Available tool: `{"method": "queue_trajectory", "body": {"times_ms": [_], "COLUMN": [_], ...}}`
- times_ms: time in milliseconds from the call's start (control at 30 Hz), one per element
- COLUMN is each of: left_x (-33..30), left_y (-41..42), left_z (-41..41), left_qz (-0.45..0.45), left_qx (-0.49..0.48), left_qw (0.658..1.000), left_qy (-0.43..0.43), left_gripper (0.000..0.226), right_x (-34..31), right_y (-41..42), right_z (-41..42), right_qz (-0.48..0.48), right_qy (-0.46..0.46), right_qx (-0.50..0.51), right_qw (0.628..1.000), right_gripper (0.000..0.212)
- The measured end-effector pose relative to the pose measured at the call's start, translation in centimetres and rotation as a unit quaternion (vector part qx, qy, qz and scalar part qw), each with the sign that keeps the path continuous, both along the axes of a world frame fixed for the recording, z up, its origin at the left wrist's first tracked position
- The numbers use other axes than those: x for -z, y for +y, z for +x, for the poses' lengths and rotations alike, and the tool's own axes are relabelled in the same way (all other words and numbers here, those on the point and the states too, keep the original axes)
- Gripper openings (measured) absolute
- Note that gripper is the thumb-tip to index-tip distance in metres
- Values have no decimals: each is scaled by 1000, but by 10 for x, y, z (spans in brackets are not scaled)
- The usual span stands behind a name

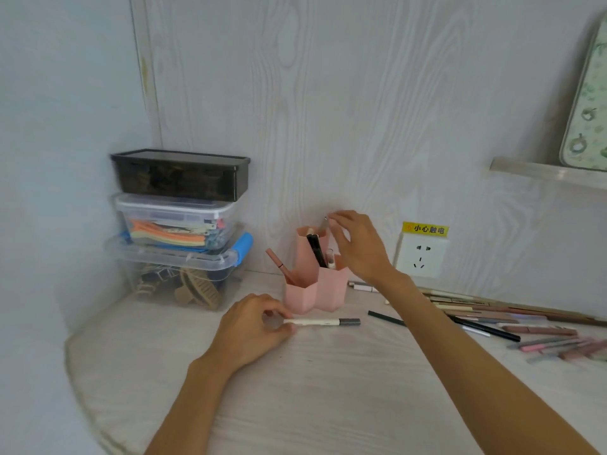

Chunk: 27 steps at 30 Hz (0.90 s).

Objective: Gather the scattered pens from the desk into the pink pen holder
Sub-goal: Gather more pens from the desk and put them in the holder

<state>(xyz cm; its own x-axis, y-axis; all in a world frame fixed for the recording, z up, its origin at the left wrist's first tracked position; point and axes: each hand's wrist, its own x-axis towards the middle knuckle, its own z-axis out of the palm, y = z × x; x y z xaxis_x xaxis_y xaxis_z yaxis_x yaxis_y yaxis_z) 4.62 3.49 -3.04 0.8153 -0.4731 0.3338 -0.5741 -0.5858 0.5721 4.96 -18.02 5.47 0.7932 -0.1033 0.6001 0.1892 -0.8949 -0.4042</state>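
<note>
The pink pen holder (315, 290) stands on the desk near the back wall, with a black pen (316, 249), a pink pencil (277, 266) and a white-tipped pen (330, 259) in its compartments. My right hand (359, 246) is above the holder and pinches a grey pen (323, 224) whose lower end dips into the tall back compartment. My left hand (253, 326) rests on the desk in front of the holder and pinches the end of a white marker with a grey cap (323, 322). Several more pens (512, 323) lie scattered at the right.
Three stacked plastic storage boxes (179, 231) stand at the back left corner. A wall socket (421, 254) with a yellow warning label sits right of the holder. A shelf (545, 174) with a patterned board juts out at the upper right. The desk's rounded edge (82, 372) runs along the left.
</note>
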Motion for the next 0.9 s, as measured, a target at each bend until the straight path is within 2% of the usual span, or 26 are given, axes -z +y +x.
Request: {"method": "queue_trajectory", "body": {"times_ms": [67, 133, 200, 300, 367, 467, 600, 667, 733, 767, 833, 900], "left_x": [-2, -6, -12, -19, -22, -28, -43, -50, -54, -53, -44, -30], "left_y": [-2, -5, -7, -10, -12, -15, -25, -32, -39, -41, -47, -54], "left_z": [0, -2, -5, -10, -12, -17, -25, -22, -15, -9, -1, -1], "left_qz": [-87, -178, -247, -310, -354, -422, -519, -528, -516, -487, -361, -244], "left_qx": [5, 12, 17, 4, -14, -57, -130, -139, -138, -147, -197, -220], "left_qw": [996, 983, 967, 949, 934, 905, 835, 822, 827, 843, 898, 938], "left_qy": [26, 49, 60, 55, 50, -10, -126, -160, -173, -175, -156, -109], "left_gripper": [8, 10, 11, 20, 23, 24, 22, 24, 23, 21, 24, 40], "right_x": [6, 16, 30, 56, 71, 81, 90, 92, 91, 90, 90, 90], "right_y": [-13, -34, -57, -76, -81, -81, -80, -79, -79, -79, -79, -80], "right_z": [-17, -38, -59, -88, -98, -99, -95, -95, -96, -96, -96, -97], "right_qz": [56, 110, 102, 94, 80, 61, 44, 50, 54, 52, 43, 28], "right_qy": [-33, -44, 30, 173, 195, 162, 131, 127, 120, 120, 124, 124], "right_qx": [6, 39, 68, 40, 30, 37, 49, 49, 44, 42, 42, 43], "right_qw": [998, 992, 992, 980, 977, 984, 989, 990, 990, 991, 991, 991], "right_gripper": [34, 25, 12, 7, 5, 9, 12, 12, 12, 12, 13, 16]}}
